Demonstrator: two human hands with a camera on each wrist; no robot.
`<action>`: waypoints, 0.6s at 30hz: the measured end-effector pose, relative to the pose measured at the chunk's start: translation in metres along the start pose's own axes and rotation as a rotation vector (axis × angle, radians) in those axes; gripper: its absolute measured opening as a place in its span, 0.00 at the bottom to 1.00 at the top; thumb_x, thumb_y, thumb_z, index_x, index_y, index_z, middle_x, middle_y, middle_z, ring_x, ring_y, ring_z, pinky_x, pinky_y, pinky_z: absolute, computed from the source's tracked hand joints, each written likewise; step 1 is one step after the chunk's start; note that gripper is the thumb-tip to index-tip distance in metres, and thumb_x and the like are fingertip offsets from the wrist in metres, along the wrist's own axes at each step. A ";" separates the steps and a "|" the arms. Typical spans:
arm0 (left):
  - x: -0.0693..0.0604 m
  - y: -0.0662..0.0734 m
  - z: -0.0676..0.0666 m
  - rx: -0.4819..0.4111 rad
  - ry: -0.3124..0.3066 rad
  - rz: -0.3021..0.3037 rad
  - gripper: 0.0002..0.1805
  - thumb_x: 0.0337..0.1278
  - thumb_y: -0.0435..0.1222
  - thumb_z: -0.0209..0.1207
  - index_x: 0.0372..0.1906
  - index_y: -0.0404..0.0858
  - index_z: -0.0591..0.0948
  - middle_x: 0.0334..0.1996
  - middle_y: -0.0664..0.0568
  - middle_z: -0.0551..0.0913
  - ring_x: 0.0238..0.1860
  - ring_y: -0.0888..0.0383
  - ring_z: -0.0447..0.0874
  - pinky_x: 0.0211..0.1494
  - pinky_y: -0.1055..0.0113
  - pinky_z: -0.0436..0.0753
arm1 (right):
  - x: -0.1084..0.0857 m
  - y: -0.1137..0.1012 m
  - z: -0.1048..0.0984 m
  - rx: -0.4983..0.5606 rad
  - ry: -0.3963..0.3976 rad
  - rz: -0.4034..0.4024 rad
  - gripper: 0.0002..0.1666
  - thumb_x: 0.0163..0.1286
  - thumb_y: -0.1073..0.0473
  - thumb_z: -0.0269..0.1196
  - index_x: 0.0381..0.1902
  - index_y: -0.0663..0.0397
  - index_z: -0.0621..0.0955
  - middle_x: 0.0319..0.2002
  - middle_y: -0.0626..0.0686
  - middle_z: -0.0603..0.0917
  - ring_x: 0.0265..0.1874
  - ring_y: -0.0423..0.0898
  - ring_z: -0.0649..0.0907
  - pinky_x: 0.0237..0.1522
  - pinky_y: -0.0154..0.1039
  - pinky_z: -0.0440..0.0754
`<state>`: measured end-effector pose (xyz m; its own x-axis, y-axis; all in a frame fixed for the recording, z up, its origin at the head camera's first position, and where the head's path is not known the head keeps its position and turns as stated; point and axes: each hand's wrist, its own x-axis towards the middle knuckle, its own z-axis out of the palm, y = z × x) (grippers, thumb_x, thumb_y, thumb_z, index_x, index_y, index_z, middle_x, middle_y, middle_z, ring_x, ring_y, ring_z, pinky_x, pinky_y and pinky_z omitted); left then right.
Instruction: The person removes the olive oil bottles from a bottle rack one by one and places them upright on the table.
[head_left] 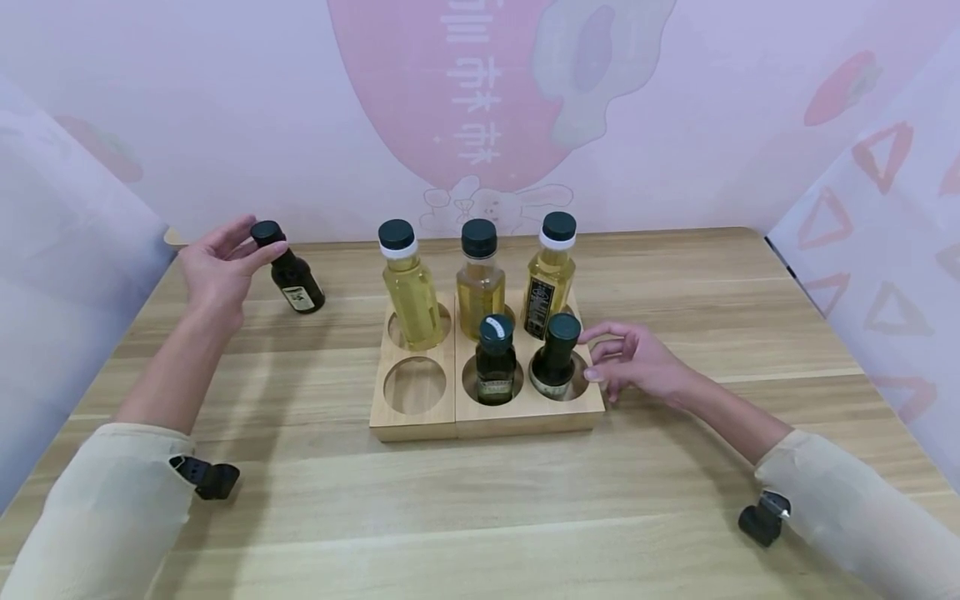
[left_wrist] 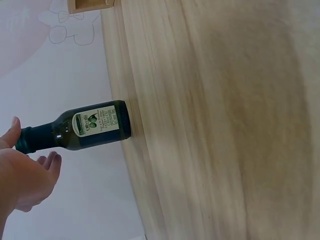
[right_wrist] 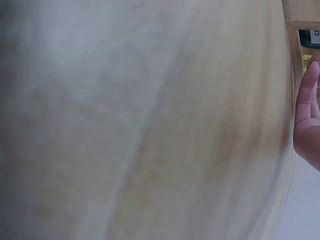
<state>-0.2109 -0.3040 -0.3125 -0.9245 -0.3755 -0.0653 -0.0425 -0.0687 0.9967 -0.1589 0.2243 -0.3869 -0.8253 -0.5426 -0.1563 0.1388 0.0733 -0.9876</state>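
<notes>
Here's the left hand point(head_left: 219, 262), thumb and fingers clasped round the cap of the dark bottle point(head_left: 296, 279), which stands near the back edge of the surface point(head_left: 480, 508), left of the wooden rack point(head_left: 420, 432). Open room runs between bottle and rack! The front-left hole shows its wooden floor; three golden bottles point(head_left: 481, 300) line the back row, two small bottles point(head_left: 496, 371) the front. At the rack's right edge, the right hand point(head_left: 637, 358), fingers loosely bent, thumb apart; contact can't be told.

Dark, pale-labelled bottle point(head_left: 289, 273) upright, left of wooden rack point(head_left: 420, 432)
</notes>
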 end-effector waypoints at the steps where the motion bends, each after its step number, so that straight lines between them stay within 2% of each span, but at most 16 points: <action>1: -0.002 0.001 0.000 0.022 0.001 -0.001 0.42 0.48 0.34 0.79 0.72 0.47 0.77 0.69 0.57 0.78 0.65 0.63 0.76 0.69 0.77 0.73 | 0.000 0.000 0.000 0.001 -0.001 0.000 0.24 0.64 0.74 0.67 0.54 0.46 0.80 0.32 0.48 0.84 0.17 0.43 0.82 0.23 0.39 0.87; 5: -0.011 0.003 -0.002 0.094 0.014 0.002 0.44 0.52 0.35 0.77 0.76 0.48 0.72 0.75 0.58 0.70 0.76 0.64 0.65 0.73 0.78 0.68 | 0.000 0.001 0.000 0.000 -0.003 -0.009 0.25 0.65 0.74 0.67 0.54 0.42 0.81 0.32 0.48 0.85 0.18 0.42 0.82 0.23 0.38 0.87; 8: -0.019 0.003 -0.004 0.126 0.045 -0.001 0.44 0.53 0.35 0.77 0.76 0.52 0.72 0.77 0.61 0.68 0.78 0.64 0.58 0.74 0.76 0.66 | 0.000 0.001 -0.001 0.002 -0.003 -0.012 0.25 0.65 0.74 0.68 0.53 0.41 0.81 0.33 0.48 0.86 0.18 0.42 0.82 0.22 0.38 0.87; 13: -0.036 0.007 -0.002 0.088 0.120 0.022 0.40 0.51 0.32 0.78 0.71 0.53 0.78 0.73 0.62 0.72 0.77 0.61 0.61 0.72 0.77 0.70 | 0.000 0.001 -0.002 0.001 -0.002 -0.008 0.25 0.64 0.71 0.70 0.53 0.41 0.81 0.34 0.50 0.86 0.18 0.43 0.82 0.23 0.38 0.87; 16: -0.047 0.010 0.003 0.066 0.121 0.063 0.37 0.50 0.31 0.78 0.68 0.50 0.80 0.70 0.60 0.75 0.74 0.60 0.65 0.70 0.78 0.72 | 0.000 0.001 -0.002 0.001 -0.003 -0.005 0.24 0.64 0.71 0.71 0.53 0.42 0.81 0.34 0.50 0.87 0.19 0.43 0.82 0.23 0.38 0.87; 18: -0.053 0.011 0.010 0.034 0.106 0.115 0.34 0.50 0.30 0.78 0.65 0.46 0.82 0.67 0.57 0.79 0.71 0.59 0.71 0.69 0.77 0.73 | 0.000 0.001 -0.001 0.001 -0.005 -0.006 0.24 0.65 0.71 0.70 0.53 0.42 0.81 0.34 0.49 0.86 0.19 0.42 0.82 0.23 0.38 0.87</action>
<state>-0.1660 -0.2753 -0.2976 -0.8789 -0.4747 0.0464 0.0467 0.0111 0.9988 -0.1597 0.2252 -0.3878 -0.8235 -0.5471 -0.1500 0.1344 0.0687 -0.9885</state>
